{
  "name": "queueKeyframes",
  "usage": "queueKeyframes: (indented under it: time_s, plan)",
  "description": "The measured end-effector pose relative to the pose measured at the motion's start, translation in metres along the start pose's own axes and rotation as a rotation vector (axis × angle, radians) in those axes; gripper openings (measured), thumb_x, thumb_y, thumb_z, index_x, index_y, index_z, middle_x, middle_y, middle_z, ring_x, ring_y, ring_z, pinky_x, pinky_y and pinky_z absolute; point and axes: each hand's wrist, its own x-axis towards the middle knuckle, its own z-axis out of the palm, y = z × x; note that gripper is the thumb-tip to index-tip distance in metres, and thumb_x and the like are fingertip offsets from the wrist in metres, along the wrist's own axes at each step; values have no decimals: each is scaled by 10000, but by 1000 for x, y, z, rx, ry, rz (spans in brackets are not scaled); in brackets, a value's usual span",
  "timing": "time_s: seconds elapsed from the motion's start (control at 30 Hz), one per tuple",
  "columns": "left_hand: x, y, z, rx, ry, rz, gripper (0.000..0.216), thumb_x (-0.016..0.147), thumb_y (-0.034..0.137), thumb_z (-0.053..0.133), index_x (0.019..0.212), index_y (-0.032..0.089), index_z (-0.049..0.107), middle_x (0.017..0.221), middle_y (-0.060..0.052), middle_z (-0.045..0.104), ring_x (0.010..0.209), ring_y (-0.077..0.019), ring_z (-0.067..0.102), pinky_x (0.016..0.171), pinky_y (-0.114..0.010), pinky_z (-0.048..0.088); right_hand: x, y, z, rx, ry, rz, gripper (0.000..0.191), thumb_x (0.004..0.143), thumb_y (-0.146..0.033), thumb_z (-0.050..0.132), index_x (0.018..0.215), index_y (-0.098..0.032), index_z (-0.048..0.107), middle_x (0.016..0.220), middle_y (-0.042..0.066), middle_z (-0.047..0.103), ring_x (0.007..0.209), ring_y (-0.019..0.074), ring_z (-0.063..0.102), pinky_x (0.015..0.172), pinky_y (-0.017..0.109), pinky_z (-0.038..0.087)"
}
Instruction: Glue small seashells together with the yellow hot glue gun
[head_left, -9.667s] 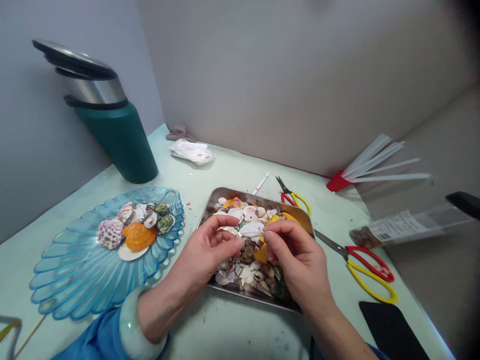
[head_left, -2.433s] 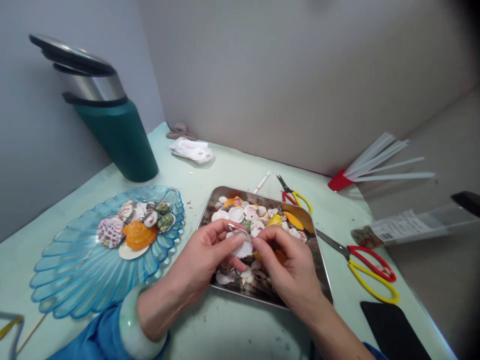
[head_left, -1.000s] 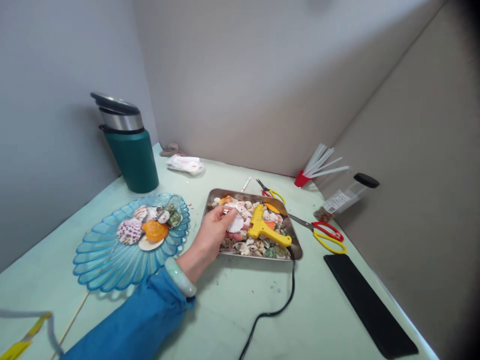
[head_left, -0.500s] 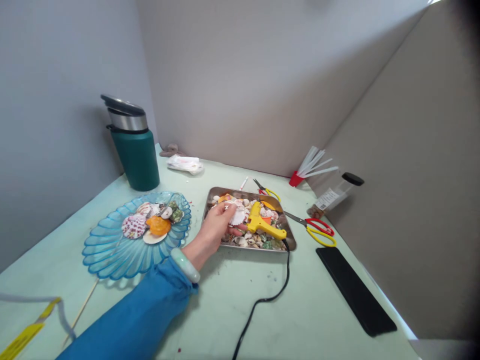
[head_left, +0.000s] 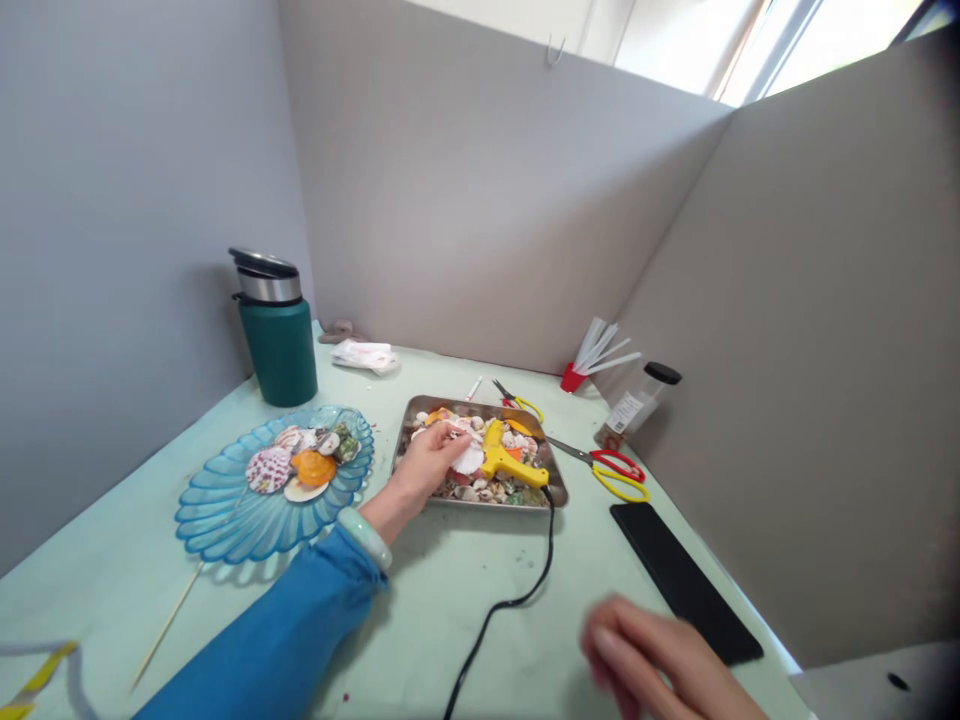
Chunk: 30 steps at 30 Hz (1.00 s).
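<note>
My left hand, in a blue sleeve with a pale green bangle, reaches over the left part of a metal tray filled with seashells. Its thumb and fingers are pinched on a small whitish seashell, largely covered by the fingertips. Beside them, on the shells, lies a yellow hot glue gun with a black cord. At the lower right, my right hand is above the table near a black flat strip. Motion blurs its loosely curled fingers; whether they hold anything is unclear.
On the left, a blue scalloped glass plate bears several shells; a thin wooden stick pokes out beneath. Behind stands a green bottle. Scissors, a black strip, a tilted jar and a red cup of white sticks are on the right.
My right hand has come into view at the lower right. The camera view has tilted upward, showing a window. My left hand stays over the tray, fingers closer together.
</note>
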Motion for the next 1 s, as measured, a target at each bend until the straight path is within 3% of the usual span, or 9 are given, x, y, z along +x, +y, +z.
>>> queueKeyframes:
  time_s: [0.07,0.17,0.3,0.7,0.83,1.0]
  plan:
    - [0,0,2,7,10,33,301,682,386,746,813,151,611,692,-31,683,580,-184,667,469,-262,516,47,-10,19,11,-13,-140,176,938,-344,503,823,-265,610,734,19,628,601,155,584,512,262,486]
    - [2,2,4,3,26,86,343,654,413,758,837,148,641,738,-22,673,628,-159,640,508,-252,527,111,-15,55,33,212,-207,152,919,-327,494,986,-232,592,965,73,633,788,205,605,651,315,494]
    - [3,7,4,-4,34,127,351,640,427,766,818,149,648,731,-7,653,649,-150,611,529,-254,536,154,-9,87,63,342,-248,126,890,-270,525,917,-198,624,886,62,644,779,200,593,707,316,467]
    - [7,8,6,32,79,138,125,840,245,646,864,126,615,770,6,611,652,-111,602,554,-250,536,170,6,98,213,327,-243,126,858,-292,576,861,-196,657,781,30,676,704,178,618,628,274,491]
    - [8,8,6,26,75,143,261,715,370,730,746,140,612,707,17,594,630,-124,587,521,-253,551,171,9,98,241,323,-250,144,860,-293,563,851,-194,667,787,34,686,671,170,612,605,269,490]
    - [8,5,6,62,63,123,331,619,407,778,757,140,640,694,-2,628,606,-145,591,458,-243,524,164,14,97,261,301,-259,150,858,-283,565,905,-205,684,828,40,696,686,175,611,635,278,483]
